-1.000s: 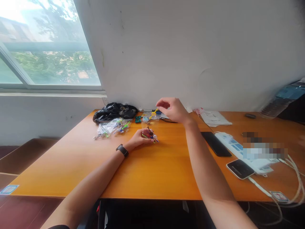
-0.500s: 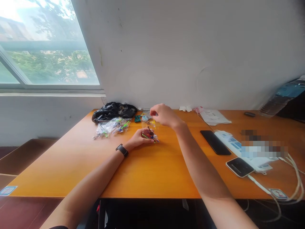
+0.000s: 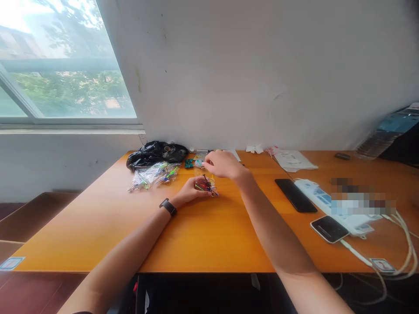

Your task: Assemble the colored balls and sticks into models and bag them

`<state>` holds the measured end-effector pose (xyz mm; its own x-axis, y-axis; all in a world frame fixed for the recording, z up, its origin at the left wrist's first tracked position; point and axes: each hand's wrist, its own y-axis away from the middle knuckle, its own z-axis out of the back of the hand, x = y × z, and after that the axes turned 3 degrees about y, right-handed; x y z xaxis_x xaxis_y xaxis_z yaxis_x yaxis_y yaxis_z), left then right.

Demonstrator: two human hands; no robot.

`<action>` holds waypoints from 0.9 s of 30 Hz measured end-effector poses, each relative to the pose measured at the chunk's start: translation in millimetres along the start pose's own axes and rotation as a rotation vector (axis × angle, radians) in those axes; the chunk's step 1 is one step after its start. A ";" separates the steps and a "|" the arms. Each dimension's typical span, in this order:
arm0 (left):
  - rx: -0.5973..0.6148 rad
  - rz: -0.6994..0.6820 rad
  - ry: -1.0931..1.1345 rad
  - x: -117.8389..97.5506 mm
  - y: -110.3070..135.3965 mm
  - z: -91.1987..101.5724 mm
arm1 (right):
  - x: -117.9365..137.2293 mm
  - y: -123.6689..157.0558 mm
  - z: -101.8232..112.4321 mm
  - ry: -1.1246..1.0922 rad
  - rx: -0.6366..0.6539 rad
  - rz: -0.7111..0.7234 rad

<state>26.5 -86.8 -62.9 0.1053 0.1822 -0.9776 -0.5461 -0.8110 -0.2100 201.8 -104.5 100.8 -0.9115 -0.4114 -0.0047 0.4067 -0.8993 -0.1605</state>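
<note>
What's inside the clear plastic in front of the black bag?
Bright-green pieces show through the clear plastic. Glare and creases cover much of the rest, so I can't tell how many pieces there are.

The table (image 3: 209,240) carries a black bag (image 3: 147,158) — and a phone (image 3: 295,196).

In my camera I count one left hand (image 3: 190,190), one right hand (image 3: 225,164), one watch (image 3: 168,206), one yellow piece (image 3: 213,178), one black bag (image 3: 153,155), one clear bag (image 3: 153,175), two phone-like devices (image 3: 296,195), two labels (image 3: 12,263). The small coloured pieces (image 3: 202,185) I cannot number exactly.
</note>
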 end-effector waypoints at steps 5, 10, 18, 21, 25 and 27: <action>-0.050 0.046 0.056 -3.6 2.1 -1.7 | -21.3 3.0 4.9 -0.172 0.205 0.054; -0.087 0.029 0.096 -12.1 2.9 -6.1 | -26.4 2.6 4.3 -0.211 0.100 0.059; -0.201 0.014 0.112 -14.6 -0.3 -6.2 | -22.2 6.5 11.0 -0.331 -0.128 0.124; -0.195 0.019 0.095 -14.9 0.4 -6.3 | -27.4 2.3 5.0 -0.384 -0.142 0.154; -0.182 0.022 0.075 -13.7 1.7 -3.9 | -28.1 -4.7 -1.5 -0.386 -0.300 0.199; -0.203 0.039 0.095 -11.5 2.1 -1.5 | -24.2 -5.4 0.0 -0.376 -0.451 0.220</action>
<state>25.4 -91.4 -52.1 0.1702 0.1027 -0.9800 -0.3735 -0.9136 -0.1606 221.6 -89.7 101.8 -0.6921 -0.6773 0.2496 0.4415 -0.6707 -0.5960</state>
